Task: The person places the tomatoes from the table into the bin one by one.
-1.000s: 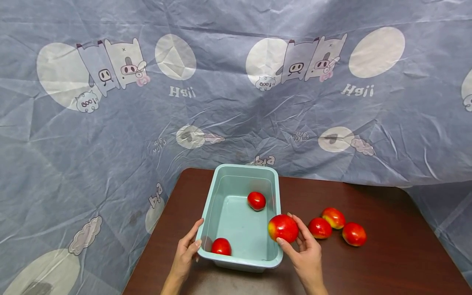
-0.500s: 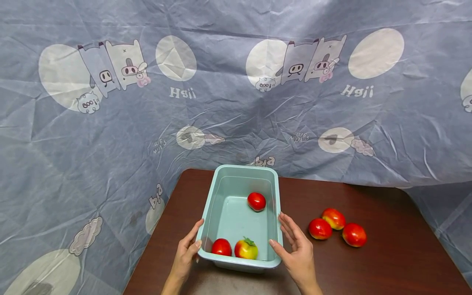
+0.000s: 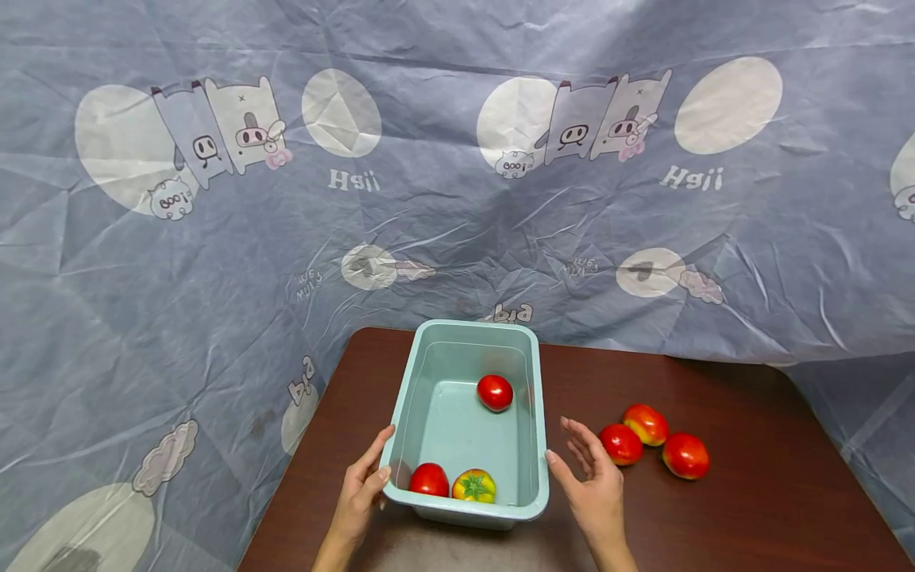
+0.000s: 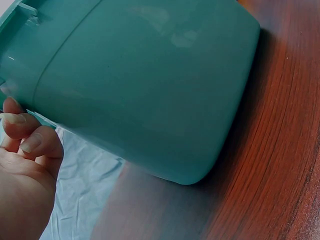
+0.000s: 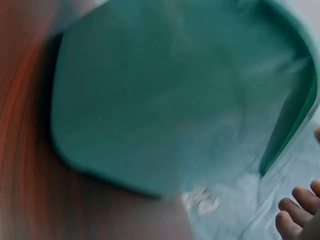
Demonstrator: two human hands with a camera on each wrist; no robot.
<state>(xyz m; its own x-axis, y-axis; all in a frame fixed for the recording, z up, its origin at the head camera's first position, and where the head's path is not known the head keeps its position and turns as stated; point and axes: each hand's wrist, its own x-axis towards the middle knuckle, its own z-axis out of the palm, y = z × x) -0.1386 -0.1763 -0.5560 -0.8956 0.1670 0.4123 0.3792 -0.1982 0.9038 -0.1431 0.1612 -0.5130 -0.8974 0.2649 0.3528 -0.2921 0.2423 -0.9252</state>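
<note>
Since a second ago the right hand [image 3: 599, 492] has let go of the red and yellow tomato [image 3: 474, 485], which now lies in the near end of the green tub [image 3: 530, 373] with its green stalk end up, and the hand has drawn back to the right of the tub's rim. Its grip is wide and holds nothing: the fingers are spread and only lightly bent, just beside the tub's right wall and, as far as the head view shows, not touching it. The right wrist view is blurred and shows little more than the tub's outer wall and a few fingertips [image 5: 295, 210]. The left hand [image 3: 360, 492] has kept its place at the tub's near left corner, the thumb lying over the rim and the fingers [image 4: 30, 135] curled against the outer wall below the lip, so its grip holds the tub. Inside, a red tomato [image 3: 429, 479] sits touching the red and yellow one on its left, and another red tomato [image 3: 495, 392] lies alone farther back, near the right wall. On the dark wooden surface [image 3: 750, 508], to the right of the open hand, three more tomatoes [image 3: 649, 441] lie close together. A blue-grey printed sheet [image 3: 214, 278] hangs behind and drapes down past the surface's left edge.
</note>
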